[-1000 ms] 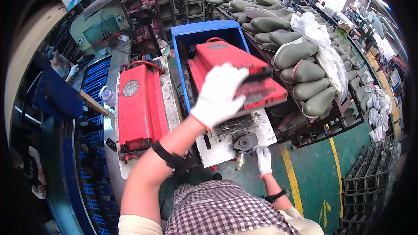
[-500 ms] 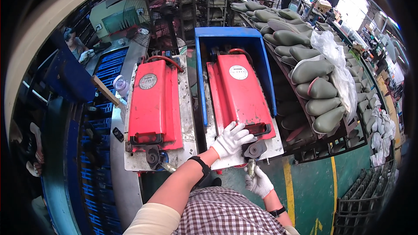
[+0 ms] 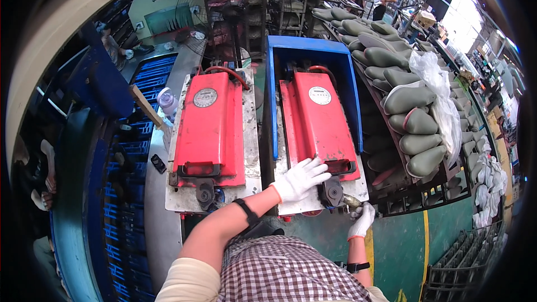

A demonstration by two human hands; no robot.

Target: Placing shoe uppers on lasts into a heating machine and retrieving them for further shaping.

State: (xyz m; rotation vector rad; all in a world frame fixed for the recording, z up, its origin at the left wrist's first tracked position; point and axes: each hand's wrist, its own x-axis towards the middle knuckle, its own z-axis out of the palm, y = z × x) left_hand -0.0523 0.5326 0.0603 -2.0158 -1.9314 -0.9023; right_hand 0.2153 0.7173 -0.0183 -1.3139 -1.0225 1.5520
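My left hand [image 3: 300,180], in a white knit glove, lies on the front edge of the right red metal cover [image 3: 326,128], fingers stretched out beside its black front handle [image 3: 342,168]. My right hand [image 3: 362,221], gloved too, is closed on the end of a worn lever handle [image 3: 351,200]. That lever sticks out to the right from a dark round pivot block [image 3: 334,192] at the front of the machine. A round pale dial plate [image 3: 320,95] sits on the cover, and a blue metal guard [image 3: 313,41] surrounds its back and sides.
A second red-covered machine [image 3: 208,128] stands to the left, with its own pivot block [image 3: 205,194]. Grey-green shoe-shaped pieces [image 3: 411,98] are stacked on a rack at the right, partly under clear plastic [image 3: 442,100]. A blue conveyor [image 3: 112,207] runs along the left.
My right hand has swung the lever from pointing toward me to pointing right. My left hand stays on the red cover. The view has shifted slightly.
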